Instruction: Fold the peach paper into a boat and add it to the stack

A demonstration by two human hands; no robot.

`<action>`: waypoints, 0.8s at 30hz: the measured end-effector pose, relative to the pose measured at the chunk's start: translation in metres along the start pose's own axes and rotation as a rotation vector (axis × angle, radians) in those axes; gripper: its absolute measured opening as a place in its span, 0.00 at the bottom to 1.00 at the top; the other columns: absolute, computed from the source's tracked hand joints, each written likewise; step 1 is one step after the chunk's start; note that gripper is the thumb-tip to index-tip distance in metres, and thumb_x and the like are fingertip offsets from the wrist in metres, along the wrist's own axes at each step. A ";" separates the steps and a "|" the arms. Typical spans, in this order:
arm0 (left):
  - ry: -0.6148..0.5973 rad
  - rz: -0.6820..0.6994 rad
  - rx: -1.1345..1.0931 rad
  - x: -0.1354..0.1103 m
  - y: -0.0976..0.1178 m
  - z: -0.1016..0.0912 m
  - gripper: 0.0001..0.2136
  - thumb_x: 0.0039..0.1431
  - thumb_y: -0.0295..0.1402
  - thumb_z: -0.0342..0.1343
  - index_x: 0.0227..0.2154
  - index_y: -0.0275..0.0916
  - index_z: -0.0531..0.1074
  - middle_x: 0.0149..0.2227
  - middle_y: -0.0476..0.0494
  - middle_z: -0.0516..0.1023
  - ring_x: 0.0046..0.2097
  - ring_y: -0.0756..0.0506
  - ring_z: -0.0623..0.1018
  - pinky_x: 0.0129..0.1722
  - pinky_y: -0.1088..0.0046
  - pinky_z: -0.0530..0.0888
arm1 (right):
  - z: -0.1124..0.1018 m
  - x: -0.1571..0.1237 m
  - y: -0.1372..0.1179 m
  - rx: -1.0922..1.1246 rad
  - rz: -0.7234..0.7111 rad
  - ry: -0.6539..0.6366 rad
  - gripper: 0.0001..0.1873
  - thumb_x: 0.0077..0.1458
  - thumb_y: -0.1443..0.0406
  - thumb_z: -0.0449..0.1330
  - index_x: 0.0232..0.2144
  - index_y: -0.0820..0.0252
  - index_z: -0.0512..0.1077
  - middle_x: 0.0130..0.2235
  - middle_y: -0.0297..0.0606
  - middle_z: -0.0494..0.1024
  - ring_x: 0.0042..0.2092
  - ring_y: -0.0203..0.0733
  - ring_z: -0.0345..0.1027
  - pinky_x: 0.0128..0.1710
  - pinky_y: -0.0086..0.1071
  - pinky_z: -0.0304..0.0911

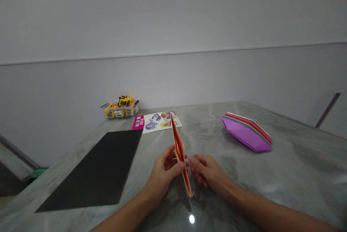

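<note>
An orange folded paper piece [179, 144] stands on edge, seen nearly edge-on, its layers parted a little along the middle. My left hand [165, 168] grips its near half, thumb on the close side and fingers wrapped around behind. Just right of the paper is my right hand [207, 170], closed, with the fingers curled and the thumb against the index finger. No object shows in it, and whether its fingertips touch the paper I cannot tell. Further right lies a stack of folded paper pieces [245, 136], purple in front with green, yellow, red and pale edges behind.
A black mat [100, 170] covers the left part of the grey marbled table [211, 123]. Behind it lie a printed sheet [157, 121] with colourful pictures and a clear plastic box [119, 112] holding yellow toy vehicles [125, 101]. A white wall [173, 26] rises behind the table.
</note>
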State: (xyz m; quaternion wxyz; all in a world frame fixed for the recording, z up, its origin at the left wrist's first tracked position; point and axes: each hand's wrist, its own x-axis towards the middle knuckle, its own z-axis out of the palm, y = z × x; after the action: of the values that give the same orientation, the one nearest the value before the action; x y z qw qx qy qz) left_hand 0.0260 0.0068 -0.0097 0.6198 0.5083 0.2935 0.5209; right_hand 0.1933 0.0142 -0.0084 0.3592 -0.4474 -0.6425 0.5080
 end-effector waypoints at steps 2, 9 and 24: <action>-0.004 -0.070 0.051 0.001 -0.001 0.001 0.24 0.48 0.34 0.66 0.49 0.37 0.69 0.42 0.40 0.74 0.39 0.44 0.76 0.40 0.68 0.73 | -0.004 0.001 0.000 -0.072 -0.108 0.103 0.28 0.52 0.42 0.53 0.25 0.61 0.66 0.18 0.28 0.64 0.18 0.29 0.55 0.17 0.25 0.49; -0.144 -0.169 0.048 -0.001 0.000 0.002 0.22 0.47 0.30 0.64 0.47 0.37 0.72 0.42 0.41 0.74 0.35 0.47 0.76 0.40 0.67 0.72 | -0.010 -0.001 -0.004 -0.253 -0.220 0.186 0.17 0.55 0.52 0.57 0.34 0.62 0.69 0.29 0.35 0.73 0.27 0.35 0.65 0.26 0.28 0.59; -0.008 -0.235 -0.185 0.001 0.002 0.003 0.15 0.47 0.24 0.55 0.41 0.34 0.73 0.34 0.42 0.78 0.32 0.46 0.77 0.34 0.69 0.74 | -0.016 0.001 -0.011 -0.314 -0.255 0.096 0.18 0.60 0.54 0.50 0.32 0.62 0.71 0.26 0.34 0.73 0.24 0.35 0.64 0.23 0.28 0.57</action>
State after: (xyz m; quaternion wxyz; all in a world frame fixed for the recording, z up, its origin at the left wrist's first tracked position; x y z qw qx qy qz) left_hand 0.0287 0.0067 -0.0064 0.7219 0.4133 0.2994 0.4673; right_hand 0.2049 0.0191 0.0061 0.3768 -0.4368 -0.7473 0.3298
